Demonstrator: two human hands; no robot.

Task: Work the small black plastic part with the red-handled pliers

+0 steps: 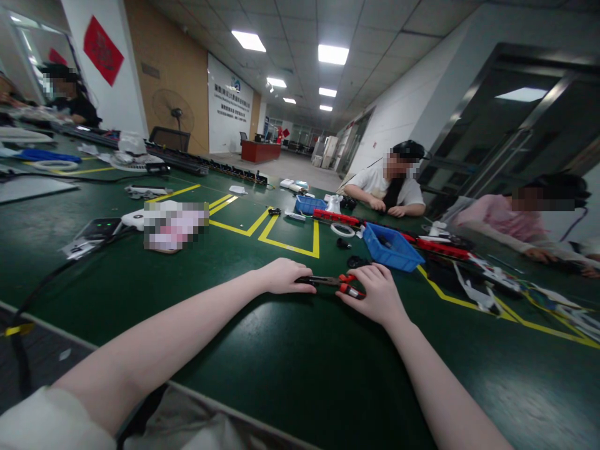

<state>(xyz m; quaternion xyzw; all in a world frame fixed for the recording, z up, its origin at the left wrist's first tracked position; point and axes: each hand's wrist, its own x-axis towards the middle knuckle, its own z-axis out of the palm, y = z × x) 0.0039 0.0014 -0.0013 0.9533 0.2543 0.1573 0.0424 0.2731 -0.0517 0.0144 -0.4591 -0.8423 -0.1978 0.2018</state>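
My right hand (379,292) grips a pair of pliers (349,289) by its red and black handles, which stand a little apart. The metal jaws point left, towards my left hand (282,276). That hand is closed on a slim black piece (305,286), whose exact kind I cannot make out. The tips of the pliers meet this piece or lie right at it. Both hands are just above the green table top. A dark coiled item (357,262) lies just behind my right hand.
A blue bin (391,247) with dark parts stands behind my right hand, and a smaller blue bin (310,204) lies farther back. Yellow tape (288,248) marks the green table (262,375). A phone (171,228) lies at left. Two people sit across at right, another far left.
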